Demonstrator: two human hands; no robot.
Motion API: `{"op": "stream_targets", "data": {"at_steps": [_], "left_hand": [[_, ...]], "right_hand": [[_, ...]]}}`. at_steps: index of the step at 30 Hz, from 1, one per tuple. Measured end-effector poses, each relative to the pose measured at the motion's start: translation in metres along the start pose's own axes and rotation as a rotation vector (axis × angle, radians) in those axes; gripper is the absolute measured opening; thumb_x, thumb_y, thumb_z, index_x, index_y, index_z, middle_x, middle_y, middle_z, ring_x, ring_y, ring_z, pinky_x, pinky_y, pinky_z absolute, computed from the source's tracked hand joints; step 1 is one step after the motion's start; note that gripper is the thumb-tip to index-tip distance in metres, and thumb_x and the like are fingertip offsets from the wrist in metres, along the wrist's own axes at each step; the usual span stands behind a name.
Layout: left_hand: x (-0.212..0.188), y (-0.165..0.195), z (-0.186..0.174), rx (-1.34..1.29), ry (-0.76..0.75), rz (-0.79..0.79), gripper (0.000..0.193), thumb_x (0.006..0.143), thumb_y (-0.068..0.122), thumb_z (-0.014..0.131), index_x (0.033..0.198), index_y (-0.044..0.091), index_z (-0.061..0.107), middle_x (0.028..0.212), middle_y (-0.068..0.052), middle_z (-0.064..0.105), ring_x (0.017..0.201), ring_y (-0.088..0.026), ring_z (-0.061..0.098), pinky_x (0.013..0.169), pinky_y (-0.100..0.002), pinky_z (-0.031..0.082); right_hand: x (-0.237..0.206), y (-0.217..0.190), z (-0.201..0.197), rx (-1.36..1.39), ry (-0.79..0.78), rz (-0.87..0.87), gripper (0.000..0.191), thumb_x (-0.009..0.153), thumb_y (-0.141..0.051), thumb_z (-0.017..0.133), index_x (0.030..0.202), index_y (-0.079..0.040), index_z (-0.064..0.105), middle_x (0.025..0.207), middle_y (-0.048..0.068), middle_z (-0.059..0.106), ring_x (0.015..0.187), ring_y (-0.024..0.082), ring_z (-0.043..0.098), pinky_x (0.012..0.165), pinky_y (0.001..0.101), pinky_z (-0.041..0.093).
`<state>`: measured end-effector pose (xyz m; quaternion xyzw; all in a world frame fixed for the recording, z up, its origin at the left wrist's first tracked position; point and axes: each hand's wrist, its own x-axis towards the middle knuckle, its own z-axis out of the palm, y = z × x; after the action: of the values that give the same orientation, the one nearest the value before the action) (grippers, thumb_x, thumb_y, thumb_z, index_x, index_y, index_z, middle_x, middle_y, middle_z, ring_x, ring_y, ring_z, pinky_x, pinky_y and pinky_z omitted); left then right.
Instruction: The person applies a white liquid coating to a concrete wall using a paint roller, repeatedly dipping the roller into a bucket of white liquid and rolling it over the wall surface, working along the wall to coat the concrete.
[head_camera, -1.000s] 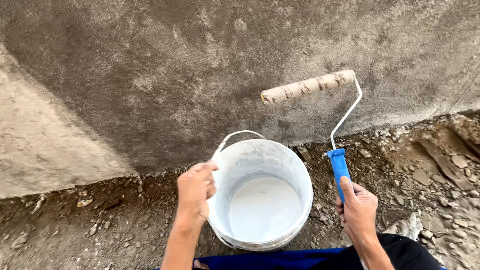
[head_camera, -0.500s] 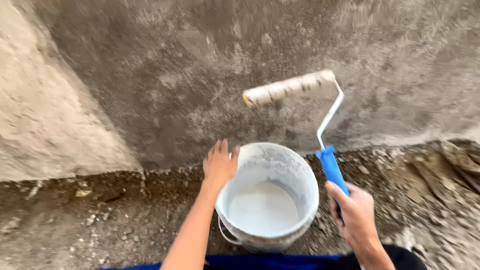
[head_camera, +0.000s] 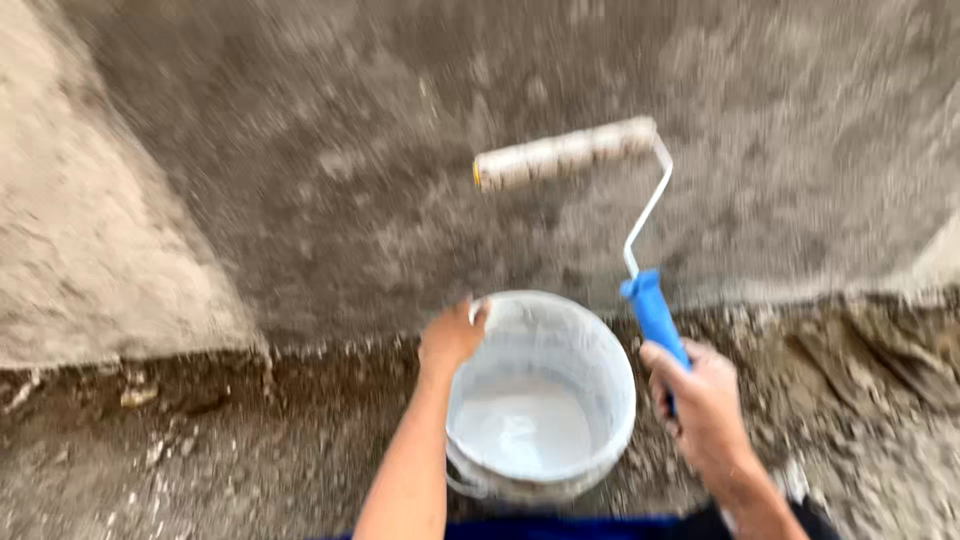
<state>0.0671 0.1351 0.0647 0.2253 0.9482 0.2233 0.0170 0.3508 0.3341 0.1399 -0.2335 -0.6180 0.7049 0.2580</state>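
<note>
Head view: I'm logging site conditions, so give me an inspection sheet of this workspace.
Surface: rough grey wall, darker across the middle, paler at left.
Job's things: white bucket holding white liquid; paint roller with blue handle, raised before the wall.
Clutter: rubble and stones on the dirt ground.
Grippers: left hand on the bucket's rim; right hand grips the roller handle.
Cables: nothing seen.
Surroundings: nothing seen beyond wall and ground.
</note>
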Motion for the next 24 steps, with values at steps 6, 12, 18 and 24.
{"op": "stream_targets", "data": {"at_steps": [6,12,18,24], "left_hand": [[0.001,0.000,-0.005,-0.091,-0.022,-0.063,0.073,0.098,0.068,0.028,0.152,0.022,0.048,0.130,-0.023,0.065,0.123,-0.044,0.060,0.107,-0.053,0.047],[0.000,0.003,-0.013,-0.149,-0.021,-0.089,0.072,0.097,0.068,0.029,0.145,0.023,0.057,0.124,-0.024,0.068,0.123,-0.045,0.061,0.108,-0.053,0.046],[-0.002,0.005,-0.020,-0.235,-0.027,-0.114,0.069,0.097,0.068,0.032,0.142,0.025,0.061,0.124,-0.026,0.067,0.124,-0.045,0.059,0.110,-0.053,0.045],[0.001,0.005,-0.021,-0.274,-0.043,-0.121,0.072,0.095,0.071,0.032,0.141,0.023,0.061,0.129,-0.024,0.066,0.128,-0.044,0.058,0.111,-0.051,0.045]], "right_hand": [[0.019,0.014,0.038,0.004,-0.030,0.010,0.024,0.087,-0.023,0.074,0.086,-0.002,0.063,0.056,0.001,0.052,0.036,0.008,0.039,0.030,0.0262,0.026],[0.042,-0.029,0.079,0.003,-0.023,-0.122,0.030,0.090,-0.026,0.071,0.077,-0.002,0.058,0.055,0.001,0.050,0.036,0.009,0.040,0.031,0.0280,0.028],[0.084,-0.103,0.116,0.018,0.005,-0.287,0.034,0.091,-0.030,0.069,0.073,-0.005,0.056,0.057,0.002,0.053,0.037,0.009,0.046,0.032,0.0289,0.031],[0.130,-0.127,0.131,0.045,-0.040,-0.360,0.041,0.097,-0.041,0.064,0.078,-0.006,0.055,0.063,0.002,0.056,0.039,0.010,0.047,0.032,0.0294,0.036]]}}
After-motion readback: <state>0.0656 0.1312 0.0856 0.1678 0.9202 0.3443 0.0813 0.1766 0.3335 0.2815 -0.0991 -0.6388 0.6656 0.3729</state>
